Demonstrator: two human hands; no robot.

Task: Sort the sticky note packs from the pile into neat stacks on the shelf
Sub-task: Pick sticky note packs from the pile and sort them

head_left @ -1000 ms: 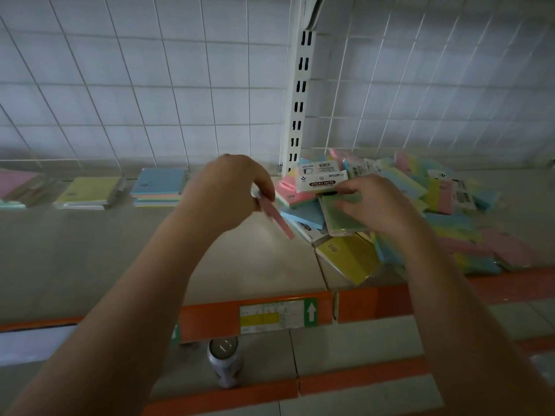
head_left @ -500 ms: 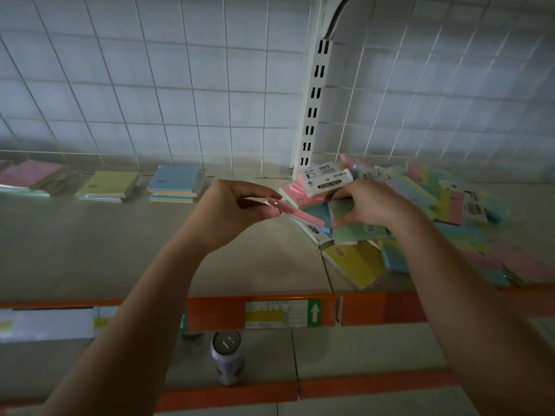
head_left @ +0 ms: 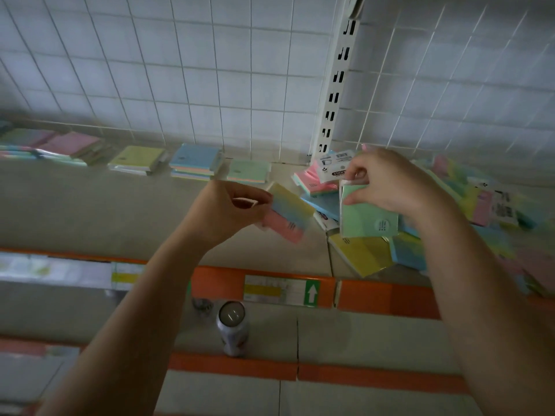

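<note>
A loose pile of sticky note packs (head_left: 468,199) in pink, blue, yellow and green lies on the shelf (head_left: 150,211) at the right. My left hand (head_left: 228,211) holds a multicoloured pack (head_left: 285,216), pink at its lower end, by one edge above the shelf. My right hand (head_left: 390,184) pinches the top of a green pack (head_left: 368,217) lifted off the pile's left side. Along the back of the shelf sit stacks topped pink (head_left: 72,144), yellow (head_left: 135,159), blue (head_left: 193,160) and green (head_left: 247,171).
A white wire grid (head_left: 210,85) backs the shelf, with a slotted white upright (head_left: 336,85) behind the pile. Orange price rails (head_left: 375,292) edge the shelf fronts. A drinks can (head_left: 232,327) stands on the lower shelf below my hands.
My left hand has turned its pack so the flat face shows. My right hand has lifted the green pack off the pile. The camera has swung left, bringing the green-topped stack into view.
</note>
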